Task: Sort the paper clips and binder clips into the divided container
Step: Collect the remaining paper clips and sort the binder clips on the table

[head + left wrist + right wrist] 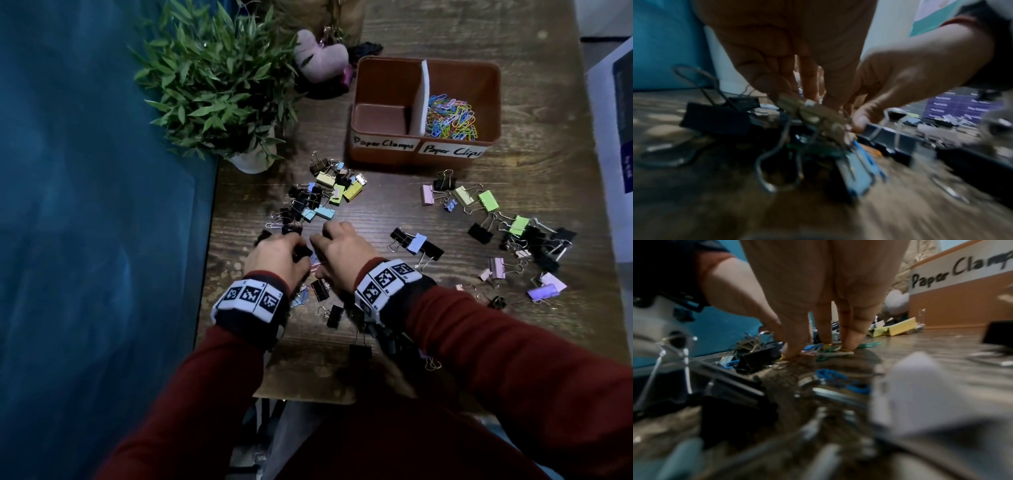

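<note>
The brown divided container (394, 161) stands at the back. Its "Paper Clamps" half holds nothing; the "Paper Clips" half holds coloured paper clips (452, 116). Binder clips lie in a left pile (329, 192) and a right spread (520, 229). My left hand (301, 251) sits at the near left, fingers curled down, pinching a small blurred bunch of binder clips (812, 112). My right hand (325, 236) is beside it, fingertips pressed on loose coloured paper clips (830, 348) on the table. Its palm side is hidden in the head view.
A potted plant (219, 85) and a pink plush (322, 58) stand at the back left. The table's left edge runs just beside my left hand. Black binder clips (758, 356) crowd both wrists. A white sheet (609, 137) lies at the far right.
</note>
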Motion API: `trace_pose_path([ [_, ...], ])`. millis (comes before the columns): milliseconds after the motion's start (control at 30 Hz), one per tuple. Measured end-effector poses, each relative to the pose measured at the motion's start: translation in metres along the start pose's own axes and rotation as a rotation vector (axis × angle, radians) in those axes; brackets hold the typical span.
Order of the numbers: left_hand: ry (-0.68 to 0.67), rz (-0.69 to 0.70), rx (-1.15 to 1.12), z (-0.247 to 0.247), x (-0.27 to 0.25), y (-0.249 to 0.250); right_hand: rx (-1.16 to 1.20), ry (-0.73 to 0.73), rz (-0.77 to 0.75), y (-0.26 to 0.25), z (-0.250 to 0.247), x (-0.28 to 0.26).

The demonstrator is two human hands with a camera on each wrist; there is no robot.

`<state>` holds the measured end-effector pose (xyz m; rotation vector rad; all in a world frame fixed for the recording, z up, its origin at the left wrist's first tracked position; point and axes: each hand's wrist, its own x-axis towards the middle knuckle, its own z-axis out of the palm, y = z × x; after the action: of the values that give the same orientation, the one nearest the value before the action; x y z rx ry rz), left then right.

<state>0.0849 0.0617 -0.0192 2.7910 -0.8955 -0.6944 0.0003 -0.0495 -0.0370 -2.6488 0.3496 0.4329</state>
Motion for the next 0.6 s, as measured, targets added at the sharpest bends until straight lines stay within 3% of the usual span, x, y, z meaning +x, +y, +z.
trace_pose_path([
  [233, 0.012, -0.021, -0.040, -0.013, 0.003, -0.014, 0.016, 0.004, -0.106, -0.002, -0.003, -0.002],
  [367, 0.039, 0.077, -0.041, -0.009, -0.007, -0.008, -0.027, 0.005, -0.112, 0.013, -0.011, -0.009],
  [467, -0.034, 0.140, 0.031, 0.000, -0.011, 0.003, 0.040, 0.079, -0.015, 0.024, -0.018, -0.015],
  [600, -0.138, 0.113, 0.117, 0.005, -0.003, 0.011, 0.039, -0.011, 0.120, 0.031, -0.021, -0.017],
])
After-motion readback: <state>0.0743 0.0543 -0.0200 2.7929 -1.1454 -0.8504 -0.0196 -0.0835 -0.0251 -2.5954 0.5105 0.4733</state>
